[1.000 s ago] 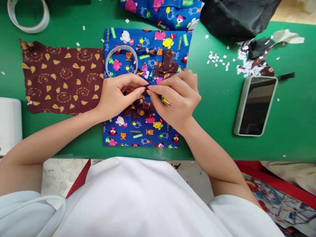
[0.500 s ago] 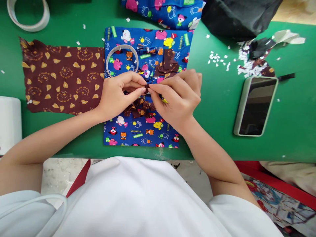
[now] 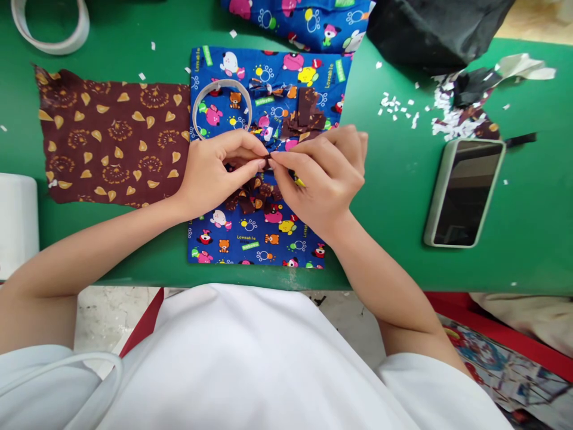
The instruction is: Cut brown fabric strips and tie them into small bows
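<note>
My left hand and my right hand meet fingertip to fingertip over a blue cartoon-print cloth. Both pinch one small brown fabric piece between thumb and forefinger. Something yellow shows under my right hand's fingers. Just below the hands lies a small heap of folded brown fabric pieces. A second pile of brown pieces rests on the cloth beyond my hands, beside a roll of clear tape.
A brown cloth with gold hearts lies left on the green table. A phone lies right, past it paper scraps and a black cloth. A larger tape roll sits far left, a white object at the left edge.
Both hands have stayed pinched on the small brown piece, with only slight finger shifts. The view has drifted a little.
</note>
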Motion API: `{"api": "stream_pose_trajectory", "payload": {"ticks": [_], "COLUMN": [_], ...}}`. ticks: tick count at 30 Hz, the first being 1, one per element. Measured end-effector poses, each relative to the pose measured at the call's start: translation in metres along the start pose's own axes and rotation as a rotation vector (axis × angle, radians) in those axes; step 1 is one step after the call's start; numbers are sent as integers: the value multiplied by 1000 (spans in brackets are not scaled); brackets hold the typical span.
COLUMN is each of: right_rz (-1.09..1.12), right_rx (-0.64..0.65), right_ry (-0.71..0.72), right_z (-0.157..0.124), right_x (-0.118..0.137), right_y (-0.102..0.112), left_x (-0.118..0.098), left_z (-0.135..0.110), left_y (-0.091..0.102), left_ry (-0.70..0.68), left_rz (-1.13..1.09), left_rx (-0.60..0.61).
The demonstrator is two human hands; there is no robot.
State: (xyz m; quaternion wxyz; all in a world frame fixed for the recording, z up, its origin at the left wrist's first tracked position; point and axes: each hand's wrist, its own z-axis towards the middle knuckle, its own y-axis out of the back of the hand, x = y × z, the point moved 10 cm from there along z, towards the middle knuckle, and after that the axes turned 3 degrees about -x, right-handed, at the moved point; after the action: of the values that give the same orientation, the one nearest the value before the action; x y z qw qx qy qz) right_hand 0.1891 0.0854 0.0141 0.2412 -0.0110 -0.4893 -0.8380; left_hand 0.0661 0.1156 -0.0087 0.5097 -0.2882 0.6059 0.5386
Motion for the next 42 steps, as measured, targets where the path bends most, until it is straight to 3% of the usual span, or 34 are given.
{"api": "stream_pose_trajectory", "payload": {"ticks": [18, 32, 42], "right_rz": [-1, 79, 244], "right_rx": [-47, 80, 34], "right_ry": [-19, 38, 26], "right_z": [-1, -2, 5], "right_x": [-1, 4, 5], "right_y": [5, -6, 7], "left_x": [-4, -8, -8], "left_z": [2, 1, 1], "left_y": [-1, -3, -4], "left_ry": [-36, -63, -67], "left_rz": [16, 85, 61], "left_rx": [36, 69, 75]}}
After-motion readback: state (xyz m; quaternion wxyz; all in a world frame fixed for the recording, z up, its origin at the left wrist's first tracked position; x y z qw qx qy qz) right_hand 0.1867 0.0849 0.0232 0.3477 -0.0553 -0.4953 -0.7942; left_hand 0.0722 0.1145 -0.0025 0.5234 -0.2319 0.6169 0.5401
